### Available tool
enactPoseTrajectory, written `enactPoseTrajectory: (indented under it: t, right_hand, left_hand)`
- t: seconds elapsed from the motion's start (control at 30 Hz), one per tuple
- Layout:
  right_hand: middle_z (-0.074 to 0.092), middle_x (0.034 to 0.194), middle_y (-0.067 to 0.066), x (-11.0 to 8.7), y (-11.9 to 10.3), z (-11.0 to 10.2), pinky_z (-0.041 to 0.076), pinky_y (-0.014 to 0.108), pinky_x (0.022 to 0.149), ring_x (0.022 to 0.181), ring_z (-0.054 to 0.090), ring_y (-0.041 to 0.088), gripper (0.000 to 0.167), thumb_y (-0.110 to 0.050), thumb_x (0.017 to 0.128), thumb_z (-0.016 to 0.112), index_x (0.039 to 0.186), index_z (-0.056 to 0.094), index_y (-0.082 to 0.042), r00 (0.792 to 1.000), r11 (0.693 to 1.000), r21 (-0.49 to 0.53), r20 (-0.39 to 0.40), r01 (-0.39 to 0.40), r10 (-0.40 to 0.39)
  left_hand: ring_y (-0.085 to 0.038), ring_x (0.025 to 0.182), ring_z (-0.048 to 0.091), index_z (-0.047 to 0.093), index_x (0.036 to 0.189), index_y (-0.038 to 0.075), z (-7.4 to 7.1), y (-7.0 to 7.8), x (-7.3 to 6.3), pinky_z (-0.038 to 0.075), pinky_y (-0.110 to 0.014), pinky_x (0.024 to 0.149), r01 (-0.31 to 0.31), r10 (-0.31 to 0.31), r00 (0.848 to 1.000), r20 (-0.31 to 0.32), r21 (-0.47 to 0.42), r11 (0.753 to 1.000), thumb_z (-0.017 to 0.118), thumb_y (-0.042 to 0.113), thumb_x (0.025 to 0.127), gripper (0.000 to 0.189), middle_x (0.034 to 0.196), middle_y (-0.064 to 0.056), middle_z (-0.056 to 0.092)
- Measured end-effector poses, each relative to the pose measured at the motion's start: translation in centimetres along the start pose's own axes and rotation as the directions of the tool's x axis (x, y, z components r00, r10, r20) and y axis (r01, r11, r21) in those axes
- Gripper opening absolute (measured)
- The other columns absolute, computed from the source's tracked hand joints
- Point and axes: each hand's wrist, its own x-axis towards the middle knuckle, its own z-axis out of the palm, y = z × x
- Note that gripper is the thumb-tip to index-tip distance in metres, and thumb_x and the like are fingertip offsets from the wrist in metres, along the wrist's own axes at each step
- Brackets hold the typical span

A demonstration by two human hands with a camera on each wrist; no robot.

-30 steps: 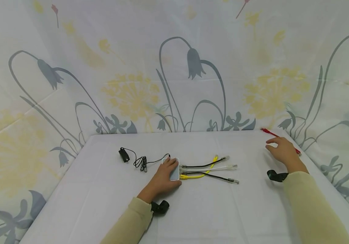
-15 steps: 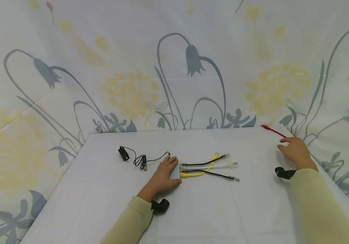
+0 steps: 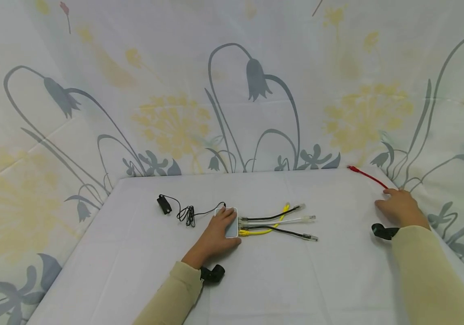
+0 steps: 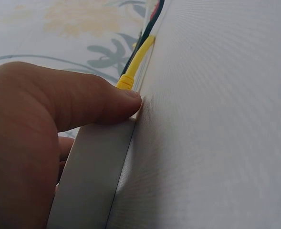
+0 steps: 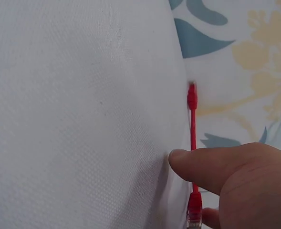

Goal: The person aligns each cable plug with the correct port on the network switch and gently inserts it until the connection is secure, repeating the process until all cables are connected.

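My left hand (image 3: 215, 230) holds a small white network switch (image 3: 232, 231), fingers across its top and thumb along its side. In the left wrist view the thumb lies over the white wall (image 4: 92, 167), near the plug of a yellow cable (image 4: 141, 59). On the right, a red network cable (image 3: 367, 175) lies near the table's edge. My right hand (image 3: 404, 208) is over its near end. The right wrist view has the thumb (image 5: 212, 164) stretched across the red cable (image 5: 193, 129), with another fingertip beside the near plug; a firm grip is not visible.
Two black cables (image 3: 270, 219), a white cable (image 3: 290, 221) and the yellow cable reach right from the switch. To its left are a thin coiled black cord (image 3: 190, 217) and a black adapter (image 3: 164, 204). A flowered cloth (image 3: 175, 126) backs the white table (image 3: 264, 280).
My right hand has moved right and lowered along the red cable to its near end. My left hand stays on the switch. The head view has shifted slightly.
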Motion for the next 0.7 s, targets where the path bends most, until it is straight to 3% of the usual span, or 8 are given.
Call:
enactPoseTrajectory:
  t: [0.33, 0.7]
  right_hand:
    - [0.02, 0.142, 0.045, -0.2, -0.25, -0.29, 0.029, 0.074, 0.098, 0.125, 0.024, 0.065, 0.077, -0.04, 0.094, 0.046, 0.145, 0.022, 0.012, 0.988, 0.991, 0.008, 0.073, -0.135, 0.134]
    - [0.023, 0.141, 0.044, -0.04, -0.4, -0.13, 0.03, 0.076, 0.092, 0.124, 0.026, 0.065, 0.074, -0.038, 0.094, 0.045, 0.142, 0.026, 0.014, 0.992, 0.993, -0.028, 0.054, -0.117, 0.118]
  left_hand:
    - [-0.03, 0.151, 0.014, 0.037, 0.15, 0.01, 0.03, -0.09, 0.04, 0.018, -0.055, 0.119, 0.001, -0.001, 1.0, 0.005, 0.003, 1.0, 0.068, 0.033, 0.084, 0.076, 0.159, -0.005, 0.031]
    - [-0.03, 0.151, 0.013, 0.035, 0.151, 0.011, 0.16, -0.33, 0.16, 0.017, -0.054, 0.119, 0.002, -0.002, 1.0, 0.012, 0.011, 1.0, 0.067, 0.035, 0.084, 0.078, 0.159, -0.004, 0.029]
